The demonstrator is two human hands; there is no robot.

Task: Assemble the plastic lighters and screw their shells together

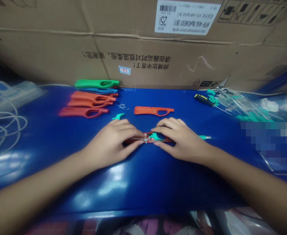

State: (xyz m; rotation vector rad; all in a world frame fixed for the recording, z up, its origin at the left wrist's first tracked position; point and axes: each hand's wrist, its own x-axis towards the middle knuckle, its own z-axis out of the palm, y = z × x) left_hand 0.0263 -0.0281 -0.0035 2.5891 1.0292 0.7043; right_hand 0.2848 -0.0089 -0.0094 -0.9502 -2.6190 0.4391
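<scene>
Between my two hands lies a red lighter casing half, low over the blue table, with a teal trigger and thin parts inside it. My left hand pinches its left part with thumb and fingers, which cover much of that end. On the right part, my right hand is closed around the casing beside the trigger. A teal piece with a metal tip sticks out to the right behind that hand. Just beyond my hands rests an orange casing half, inner side up. A loose teal trigger sits above my left hand.
Several green, blue and orange-red casings are stacked at the back left, near small screws. A screwdriver and a pile of metal rods with teal parts lie right. White cable coils left; a cardboard box stands behind.
</scene>
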